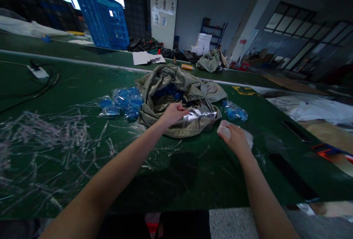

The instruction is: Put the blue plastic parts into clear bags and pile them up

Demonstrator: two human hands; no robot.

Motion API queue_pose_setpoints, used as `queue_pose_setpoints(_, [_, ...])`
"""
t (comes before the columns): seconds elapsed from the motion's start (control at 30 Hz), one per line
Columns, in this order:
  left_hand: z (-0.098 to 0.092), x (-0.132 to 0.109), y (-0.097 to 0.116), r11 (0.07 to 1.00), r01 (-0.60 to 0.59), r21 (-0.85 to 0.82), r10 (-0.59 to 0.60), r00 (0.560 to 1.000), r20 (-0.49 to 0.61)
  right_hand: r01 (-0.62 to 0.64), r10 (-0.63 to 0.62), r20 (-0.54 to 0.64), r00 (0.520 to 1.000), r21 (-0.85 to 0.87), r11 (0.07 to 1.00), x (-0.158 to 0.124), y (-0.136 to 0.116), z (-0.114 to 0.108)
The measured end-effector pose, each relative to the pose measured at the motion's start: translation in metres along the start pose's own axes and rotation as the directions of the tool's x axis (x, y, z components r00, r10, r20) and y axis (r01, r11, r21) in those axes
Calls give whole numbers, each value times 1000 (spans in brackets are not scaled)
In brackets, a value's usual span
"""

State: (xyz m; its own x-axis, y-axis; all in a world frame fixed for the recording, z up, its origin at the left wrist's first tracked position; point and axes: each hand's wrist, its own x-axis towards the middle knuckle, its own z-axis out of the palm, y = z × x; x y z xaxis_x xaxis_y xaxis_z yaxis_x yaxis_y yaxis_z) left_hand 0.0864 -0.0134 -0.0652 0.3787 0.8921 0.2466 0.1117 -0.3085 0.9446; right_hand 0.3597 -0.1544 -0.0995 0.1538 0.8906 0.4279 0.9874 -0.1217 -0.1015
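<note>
A crumpled olive-grey sack (179, 88) lies open on the green table (82, 84), with blue items showing inside it. My left hand (173, 113) rests at the sack's near edge, fingers curled on a shiny clear plastic bag (200, 116) lying there. My right hand (234, 138) lies on a pale, whitish packet (248, 138) on the table, to the right of the sack, fingers bent over it. Clear bags holding blue parts lie left of the sack (124, 103) and right of it (234, 111).
Several clear plastic strips (49, 136) litter the table's left side. A black cable and white power strip (38, 71) lie far left. Blue crates (104, 20) stand behind, with papers (147, 58) and another grey sack (211, 60). The table's edge runs near my body.
</note>
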Motion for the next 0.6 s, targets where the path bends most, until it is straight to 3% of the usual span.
queue_pose_setpoints(0.07, [-26, -1, 7, 999, 44, -26, -45, 998, -33, 18, 7, -128, 992, 189, 982, 6, -27, -7])
queue_pose_setpoints(0.17, [-53, -4, 15, 996, 77, -39, -80, 992, -102, -53, 90, -41, 995, 541, 840, 19, -87, -18])
queue_pose_setpoints(0.27, [-63, -5, 18, 994, 103, -39, -108, 979, -172, -50, 28, 41, 999, 749, 661, 33, -150, -19])
queue_pose_setpoints(0.37, [-63, -8, 21, 992, 106, -72, -118, 974, -192, -43, -24, 73, 997, 797, 603, 51, -196, -9])
queue_pose_setpoints(0.43, [-63, -10, 25, 992, 101, -77, -113, 976, -183, -50, -36, 89, 995, 802, 595, 64, -213, -1])
queue_pose_setpoints(0.5, [-65, -11, 29, 995, 91, -41, -97, 977, -190, -109, -18, 138, 990, 853, 510, 75, -222, 6])
queue_pose_setpoints(0.6, [-73, -10, 33, 997, 48, 57, -33, 971, -238, -287, 39, 285, 958, 935, 207, 88, -225, 9])
